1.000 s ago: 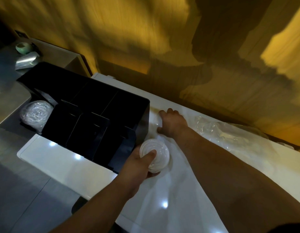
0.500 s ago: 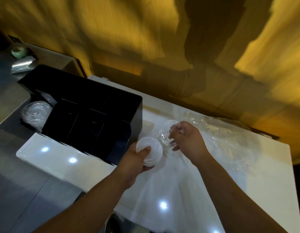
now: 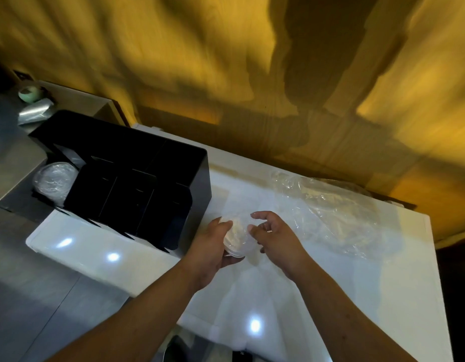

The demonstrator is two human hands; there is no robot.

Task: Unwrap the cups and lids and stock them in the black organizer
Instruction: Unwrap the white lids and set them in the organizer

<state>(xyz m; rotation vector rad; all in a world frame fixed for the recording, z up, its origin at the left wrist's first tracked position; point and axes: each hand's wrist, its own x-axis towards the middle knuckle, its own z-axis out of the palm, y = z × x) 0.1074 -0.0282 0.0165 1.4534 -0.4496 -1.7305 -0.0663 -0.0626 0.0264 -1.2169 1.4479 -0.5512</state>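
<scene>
A small stack of clear plastic lids (image 3: pixel 236 237) is held on edge between both hands just right of the black organizer (image 3: pixel 137 184). My left hand (image 3: pixel 213 246) cups the stack from the left and below. My right hand (image 3: pixel 274 237) is at its right side, fingertips curled toward it and close to the lids; whether they grip is unclear. The organizer's dark compartments look empty from here. A wrapped bundle of lids (image 3: pixel 55 180) lies at the organizer's left end.
Crumpled clear wrapping (image 3: pixel 335 212) lies on the white table (image 3: pixel 291 296) to the right of my hands. A green tape roll (image 3: pixel 30 94) and a silver object (image 3: pixel 34 113) sit on the grey counter far left. A yellow wall runs behind.
My right hand picked a lid off the table, brought it left and set it against the lids in my left hand. The stack has turned on edge.
</scene>
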